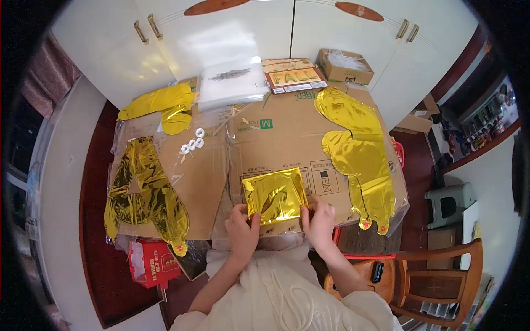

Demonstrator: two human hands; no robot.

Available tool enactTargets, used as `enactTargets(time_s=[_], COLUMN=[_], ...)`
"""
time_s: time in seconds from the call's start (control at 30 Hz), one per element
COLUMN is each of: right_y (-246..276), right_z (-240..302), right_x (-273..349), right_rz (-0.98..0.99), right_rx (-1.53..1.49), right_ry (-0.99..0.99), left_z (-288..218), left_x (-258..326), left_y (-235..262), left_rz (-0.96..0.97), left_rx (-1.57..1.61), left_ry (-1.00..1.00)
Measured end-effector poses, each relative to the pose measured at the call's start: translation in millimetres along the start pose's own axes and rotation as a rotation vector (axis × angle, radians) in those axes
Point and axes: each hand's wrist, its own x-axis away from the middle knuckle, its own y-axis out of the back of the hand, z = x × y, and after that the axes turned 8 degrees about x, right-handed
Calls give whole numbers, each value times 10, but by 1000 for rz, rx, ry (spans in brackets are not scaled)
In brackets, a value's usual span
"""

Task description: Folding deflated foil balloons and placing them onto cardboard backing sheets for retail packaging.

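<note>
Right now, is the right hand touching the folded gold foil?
Touching. The head view shows the right hand gripping the folded gold foil near its lower right corner, thumb against the edge, no gap visible.

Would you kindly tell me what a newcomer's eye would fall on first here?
Probably the shiny gold square, held between the left hand and right hand near the front edge of the cardboard. Next, the larger gold foil shapes, one at right and two at left.

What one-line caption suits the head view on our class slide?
Left hand and right hand hold a gold square over cardboard, with gold shapes on either side.
</note>
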Motion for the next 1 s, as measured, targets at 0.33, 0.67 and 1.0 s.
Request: enactTargets(time_s=[0.33,0.67,1.0], right_y=[7,-24,-49], right_z=[25,-5,19], right_x=[-9,-12,-68], right_rz=[4,46,58], right_rx=[23,41,125], right_ry=[0,-17,24], left_z=[-21,-63,-53], left_x=[2,3,-20], left_y=[-11,-26,-43], left_rz=[-2,-45,-63], left_rx=[-43,-95,-171], left_ry=[-4,-48,-145])
